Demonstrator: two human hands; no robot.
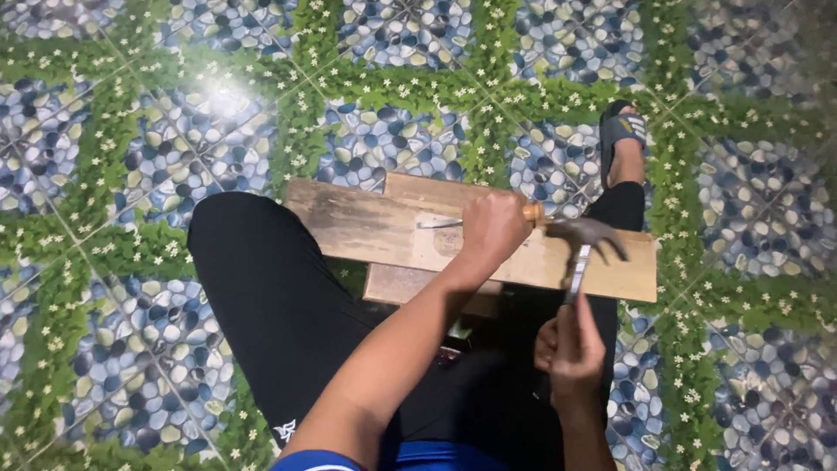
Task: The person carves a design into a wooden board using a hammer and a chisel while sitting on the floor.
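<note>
Left hand (493, 228) clenched on chisel (453, 222), blade pointing 9 o'clock on plank (366, 231); right hand (575, 349) gripped claw hammer (586, 240) near handle's wooden end to strike

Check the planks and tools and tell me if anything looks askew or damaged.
The top plank lies skewed across the lower one. Its surface looks scuffed near the chisel held by the left hand. The right hand holds a hammer.

Home floor — pebble-patterned tiles (131, 174)
</note>
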